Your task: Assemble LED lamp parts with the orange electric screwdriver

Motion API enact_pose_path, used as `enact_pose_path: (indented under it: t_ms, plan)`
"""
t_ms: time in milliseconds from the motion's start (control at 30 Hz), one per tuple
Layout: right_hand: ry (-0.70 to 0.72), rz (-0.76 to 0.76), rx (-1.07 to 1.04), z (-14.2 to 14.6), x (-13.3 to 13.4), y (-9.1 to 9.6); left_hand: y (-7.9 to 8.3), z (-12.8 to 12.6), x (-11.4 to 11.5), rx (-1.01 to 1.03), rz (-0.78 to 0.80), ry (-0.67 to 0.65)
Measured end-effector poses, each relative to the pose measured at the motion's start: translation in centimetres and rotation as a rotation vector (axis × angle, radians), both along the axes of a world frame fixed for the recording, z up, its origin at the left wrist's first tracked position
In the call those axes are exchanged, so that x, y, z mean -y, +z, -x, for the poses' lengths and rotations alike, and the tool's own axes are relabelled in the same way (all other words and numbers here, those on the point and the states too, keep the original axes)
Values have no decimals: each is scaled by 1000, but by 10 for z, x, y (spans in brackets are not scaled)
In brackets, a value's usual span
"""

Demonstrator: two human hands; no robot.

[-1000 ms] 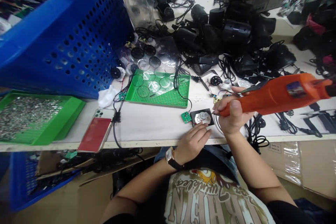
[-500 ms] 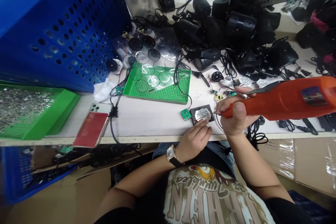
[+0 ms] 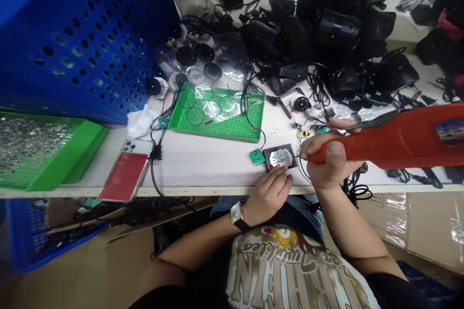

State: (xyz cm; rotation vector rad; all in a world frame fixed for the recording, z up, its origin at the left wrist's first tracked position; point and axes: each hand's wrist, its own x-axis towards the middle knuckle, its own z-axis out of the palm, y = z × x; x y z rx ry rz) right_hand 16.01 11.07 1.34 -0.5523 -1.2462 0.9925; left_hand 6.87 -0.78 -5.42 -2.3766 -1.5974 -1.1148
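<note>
My right hand (image 3: 328, 171) is wrapped round a large orange electric screwdriver (image 3: 406, 140), which lies nearly level and points left. Its thin bit reaches the right side of a black square housing (image 3: 268, 152); whether it touches a screw I cannot make out. Inside that housing sits a round white and grey part (image 3: 283, 155). My left hand (image 3: 270, 190) presses its closed fingertips on the near edge of the housing, its thumb hidden. A small green circuit board (image 3: 257, 156) lies just left, wired to the housing.
A green tray (image 3: 213, 132) holds clear discs and small screws. A phone (image 3: 126, 174) lies near the table edge, beside a green bin (image 3: 87, 149) of screws. A tall blue crate (image 3: 108, 48) stands at left. Black lamp-like housings (image 3: 337, 26) and cables crowd the back.
The view has shifted slightly. Both hands, the screwdriver and the black housing keep nearly the same places relative to one another.
</note>
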Motion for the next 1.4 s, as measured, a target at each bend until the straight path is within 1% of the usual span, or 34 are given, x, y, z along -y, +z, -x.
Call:
enact_pose_path:
  t_ms: [67, 167, 300, 500, 767, 1033, 1133, 1200, 1300, 1400]
  plan:
    - [25, 16, 7, 0, 0, -4, -1, 1, -1, 26, -2, -5]
    - [27, 28, 34, 0, 0, -8, -3, 3, -1, 55, -6, -11]
    - [31, 16, 63, 0, 0, -13, -6, 4, 0, 65, -10, -10]
    - [42, -11, 36, 3, 0, -19, -7, 4, 0, 59, -9, -19]
    - [59, -26, 155, 0, -1, -27, -6, 5, -2, 55, -34, -23]
    - [81, -33, 230, 0, -3, -30, -6, 5, -2, 60, -52, -14]
    - [81, -14, 233, 1, -2, -26, -7, 5, -1, 58, -42, -14]
    - [64, -2, 225, 2, -2, -19, -9, 5, 0, 63, -30, -22]
    - [35, 25, 196, 2, -3, -3, -13, 5, 1, 79, -30, -30]
    - [61, 42, 180, -2, -7, 16, -17, 6, 1, 90, -42, -36]
